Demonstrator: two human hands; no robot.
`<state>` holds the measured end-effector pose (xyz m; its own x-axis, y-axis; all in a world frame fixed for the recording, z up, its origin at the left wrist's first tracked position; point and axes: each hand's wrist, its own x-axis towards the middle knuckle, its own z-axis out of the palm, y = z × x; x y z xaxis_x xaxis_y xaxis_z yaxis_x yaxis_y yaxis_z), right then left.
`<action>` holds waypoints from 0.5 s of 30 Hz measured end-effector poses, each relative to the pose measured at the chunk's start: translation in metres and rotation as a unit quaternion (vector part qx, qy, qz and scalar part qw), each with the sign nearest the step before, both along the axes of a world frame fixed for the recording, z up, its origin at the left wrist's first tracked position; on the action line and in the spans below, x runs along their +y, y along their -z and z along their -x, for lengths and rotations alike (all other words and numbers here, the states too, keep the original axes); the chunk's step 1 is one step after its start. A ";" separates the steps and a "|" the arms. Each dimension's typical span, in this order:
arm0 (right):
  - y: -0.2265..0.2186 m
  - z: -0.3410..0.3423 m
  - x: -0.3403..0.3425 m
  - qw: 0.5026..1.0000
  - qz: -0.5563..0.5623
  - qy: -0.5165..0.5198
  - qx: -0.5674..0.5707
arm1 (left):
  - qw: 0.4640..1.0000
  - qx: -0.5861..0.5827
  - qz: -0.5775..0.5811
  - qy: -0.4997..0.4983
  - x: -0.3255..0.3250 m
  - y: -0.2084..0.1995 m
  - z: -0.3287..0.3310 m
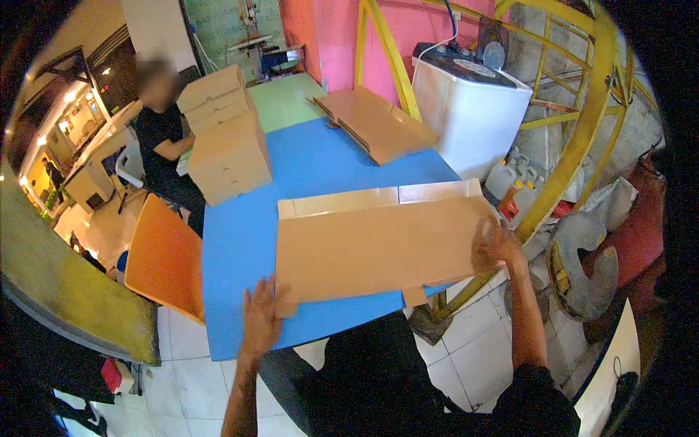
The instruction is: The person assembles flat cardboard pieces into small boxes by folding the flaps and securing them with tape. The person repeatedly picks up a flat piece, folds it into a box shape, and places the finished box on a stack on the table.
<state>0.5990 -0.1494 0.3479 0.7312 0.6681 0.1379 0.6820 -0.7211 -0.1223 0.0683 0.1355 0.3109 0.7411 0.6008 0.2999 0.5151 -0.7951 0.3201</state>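
Observation:
A flattened cardboard box (378, 247) lies in front of me on a blue table (240, 306). Its far flaps stand partly raised, and a small tab sticks out past the near edge. My left hand (262, 317) is at the box's near left corner, fingers stretched apart and touching or just beside the cardboard. At the right end, my right hand (499, 242) has its fingers bent round the edge of the box, gripping it.
More flattened cardboard (378, 124) lies at the table's far side. Stacked cardboard boxes (226, 153) stand far left, beside a seated person (164, 131). An orange chair (166, 255) is at the left. A white washing machine (470, 109) and a yellow metal frame (575, 153) stand right.

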 end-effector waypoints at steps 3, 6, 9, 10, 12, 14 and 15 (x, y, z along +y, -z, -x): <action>0.010 -0.034 0.019 0.999 0.045 0.007 0.006 | 0.995 0.064 -0.031 0.063 -0.049 -0.019 0.012; 0.016 -0.084 0.046 1.000 0.016 -0.017 0.002 | 0.991 0.075 0.064 0.094 -0.084 -0.041 0.009; 0.031 -0.105 0.081 0.995 -0.060 -0.025 -0.078 | 0.977 0.142 0.021 0.161 -0.122 -0.059 0.013; 0.032 -0.106 0.094 0.989 -0.092 -0.041 -0.107 | 0.980 0.132 0.059 0.136 -0.131 -0.064 0.012; 0.023 -0.094 0.121 0.972 -0.156 -0.082 -0.156 | 0.965 0.131 0.128 0.186 -0.142 -0.071 0.009; -0.006 -0.071 0.146 0.956 -0.206 -0.129 -0.165 | 0.948 0.120 0.196 0.219 -0.148 -0.079 0.006; -0.027 -0.057 0.158 0.951 -0.221 -0.152 -0.155 | 0.944 0.116 0.243 0.192 -0.148 -0.084 0.006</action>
<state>0.6555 0.0086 0.3754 0.3927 0.6683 0.6317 0.9031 -0.4099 -0.1278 0.0624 -0.0123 0.3945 0.9440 0.2992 -0.1392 0.3199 -0.7261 0.6087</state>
